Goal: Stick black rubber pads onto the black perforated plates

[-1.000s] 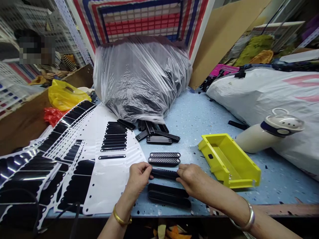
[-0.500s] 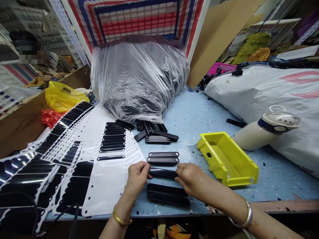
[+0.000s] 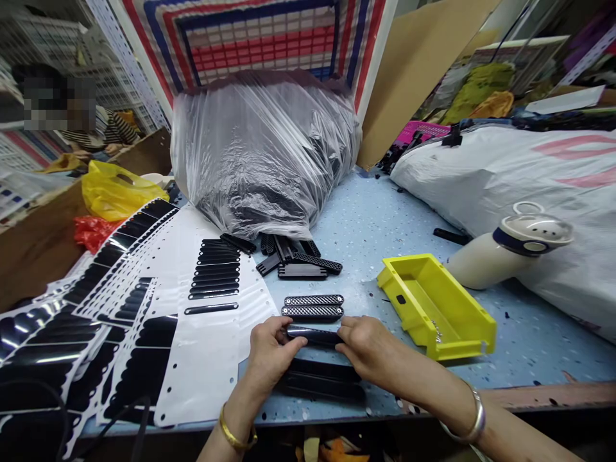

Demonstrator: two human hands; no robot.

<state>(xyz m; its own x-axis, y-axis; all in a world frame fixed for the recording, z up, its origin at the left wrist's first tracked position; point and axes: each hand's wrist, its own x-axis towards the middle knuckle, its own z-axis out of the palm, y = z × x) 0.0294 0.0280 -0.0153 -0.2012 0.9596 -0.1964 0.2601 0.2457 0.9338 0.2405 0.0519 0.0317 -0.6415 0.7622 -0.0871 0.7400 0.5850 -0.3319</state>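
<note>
My left hand (image 3: 270,350) and my right hand (image 3: 366,344) pinch the two ends of a glossy black oblong plastic part (image 3: 314,335) just above the blue table (image 3: 375,224). Two more smooth black parts (image 3: 321,380) lie under my hands near the table edge. Two perforated black parts (image 3: 312,307) lie side by side just beyond the held one. White backing sheets with black oblong stickers (image 3: 214,277) lie to the left of my left hand.
A clear plastic bag (image 3: 264,154) full of black parts stands at the back centre, with loose parts (image 3: 298,263) spilled before it. An empty yellow tray (image 3: 436,305) sits at the right, beside a white handheld device (image 3: 510,247) and a big white sack (image 3: 520,173). Another person sits far left.
My left thumb has slid rightward along the held black part and both hands have dropped slightly toward the two parts below. The view has shifted a little.
</note>
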